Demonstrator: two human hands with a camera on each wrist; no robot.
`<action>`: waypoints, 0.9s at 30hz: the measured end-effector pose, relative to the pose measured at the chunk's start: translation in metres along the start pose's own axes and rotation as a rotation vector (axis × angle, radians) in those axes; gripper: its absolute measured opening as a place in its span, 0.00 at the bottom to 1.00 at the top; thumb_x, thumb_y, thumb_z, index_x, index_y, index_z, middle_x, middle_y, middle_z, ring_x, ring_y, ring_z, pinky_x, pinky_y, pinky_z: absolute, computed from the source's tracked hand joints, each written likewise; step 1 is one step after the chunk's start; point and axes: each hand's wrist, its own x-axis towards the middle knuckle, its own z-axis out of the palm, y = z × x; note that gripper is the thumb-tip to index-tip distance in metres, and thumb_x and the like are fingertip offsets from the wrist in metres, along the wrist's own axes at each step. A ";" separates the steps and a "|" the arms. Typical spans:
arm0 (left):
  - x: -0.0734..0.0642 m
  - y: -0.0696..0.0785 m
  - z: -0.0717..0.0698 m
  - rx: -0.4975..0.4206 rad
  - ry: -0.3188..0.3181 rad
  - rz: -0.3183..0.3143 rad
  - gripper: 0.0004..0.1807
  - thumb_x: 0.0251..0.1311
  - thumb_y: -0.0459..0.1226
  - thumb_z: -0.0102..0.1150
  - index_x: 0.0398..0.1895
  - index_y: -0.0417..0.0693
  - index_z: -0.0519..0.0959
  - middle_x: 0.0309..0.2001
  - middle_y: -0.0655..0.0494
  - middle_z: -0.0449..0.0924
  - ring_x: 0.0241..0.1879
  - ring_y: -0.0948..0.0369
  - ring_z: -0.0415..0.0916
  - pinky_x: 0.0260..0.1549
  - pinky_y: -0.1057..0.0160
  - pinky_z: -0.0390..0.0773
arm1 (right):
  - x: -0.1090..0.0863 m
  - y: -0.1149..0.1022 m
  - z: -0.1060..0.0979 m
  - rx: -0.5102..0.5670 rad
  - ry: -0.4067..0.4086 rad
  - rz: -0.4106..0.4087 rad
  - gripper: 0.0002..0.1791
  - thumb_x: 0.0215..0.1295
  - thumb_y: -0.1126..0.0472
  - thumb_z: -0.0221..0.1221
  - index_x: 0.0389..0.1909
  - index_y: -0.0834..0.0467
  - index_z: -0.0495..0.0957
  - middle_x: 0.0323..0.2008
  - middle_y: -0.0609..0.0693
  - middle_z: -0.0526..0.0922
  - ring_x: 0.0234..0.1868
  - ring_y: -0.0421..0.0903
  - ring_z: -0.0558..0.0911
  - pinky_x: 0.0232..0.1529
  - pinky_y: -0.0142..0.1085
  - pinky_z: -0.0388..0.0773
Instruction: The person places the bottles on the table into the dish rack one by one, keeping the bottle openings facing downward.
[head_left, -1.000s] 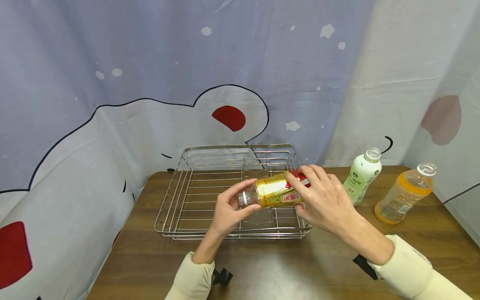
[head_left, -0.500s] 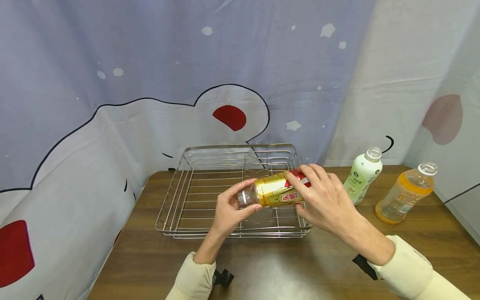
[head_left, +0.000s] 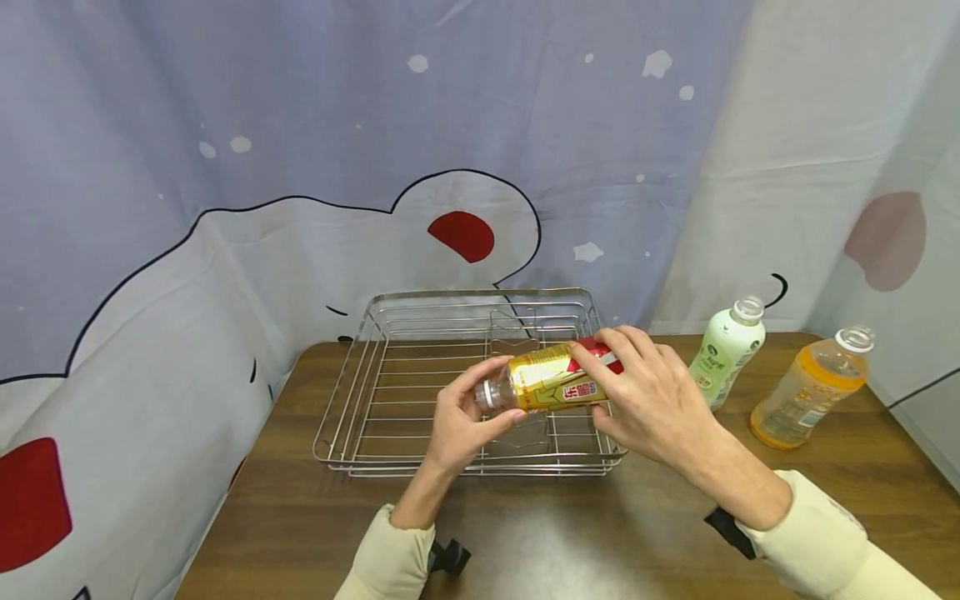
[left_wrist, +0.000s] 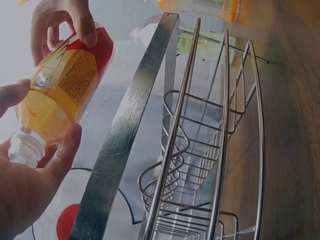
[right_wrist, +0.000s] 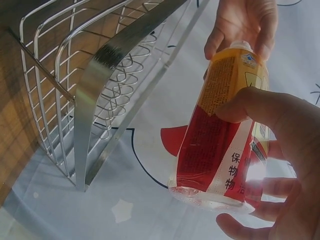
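Observation:
A clear plastic bottle (head_left: 551, 379) with a gold and red label lies on its side in the air above a wire dish rack (head_left: 420, 400). My left hand (head_left: 465, 421) holds it at the neck end, thumb and fingers round the shoulder. At the red base end my right hand (head_left: 648, 396) grips it between thumb and fingers. The bottle's open mouth (left_wrist: 26, 150), with no cap on it, points toward my left palm in the left wrist view. In the right wrist view the clear base (right_wrist: 210, 197) shows below the red part of the label.
To the right on the wooden table (head_left: 525, 542) stand a pale green bottle (head_left: 723, 354) and a clear bottle with orange bands (head_left: 810, 387), both uncapped. A patterned curtain (head_left: 300, 125) hangs directly behind the table and the rack.

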 end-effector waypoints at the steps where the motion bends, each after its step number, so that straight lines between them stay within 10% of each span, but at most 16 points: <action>1: 0.000 0.000 0.001 0.002 0.002 0.001 0.36 0.39 0.13 0.67 0.58 0.22 0.71 0.58 0.28 0.71 0.51 0.56 0.77 0.46 0.47 0.80 | 0.000 0.000 0.000 0.000 0.000 0.002 0.36 0.35 0.57 0.67 0.54 0.58 0.79 0.47 0.60 0.76 0.48 0.59 0.76 0.27 0.48 0.79; 12: 0.000 0.000 0.001 0.006 0.029 -0.009 0.34 0.40 0.13 0.68 0.57 0.23 0.72 0.55 0.30 0.73 0.46 0.53 0.79 0.41 0.52 0.83 | -0.004 0.005 -0.001 0.128 -0.010 0.014 0.39 0.38 0.55 0.70 0.58 0.58 0.77 0.51 0.59 0.75 0.51 0.59 0.75 0.34 0.50 0.79; 19: -0.003 0.000 -0.007 -0.018 0.055 -0.020 0.34 0.40 0.14 0.68 0.57 0.22 0.72 0.54 0.32 0.74 0.45 0.55 0.79 0.42 0.55 0.83 | -0.017 0.024 -0.007 0.412 -0.003 0.206 0.51 0.37 0.53 0.77 0.68 0.57 0.69 0.62 0.58 0.71 0.58 0.55 0.73 0.49 0.45 0.77; 27: -0.006 0.000 -0.011 -0.093 0.058 -0.031 0.35 0.42 0.16 0.70 0.58 0.21 0.70 0.52 0.44 0.75 0.48 0.56 0.76 0.43 0.58 0.83 | -0.044 0.035 0.004 0.994 0.010 0.508 0.54 0.42 0.77 0.74 0.73 0.57 0.61 0.65 0.47 0.68 0.62 0.40 0.70 0.48 0.29 0.79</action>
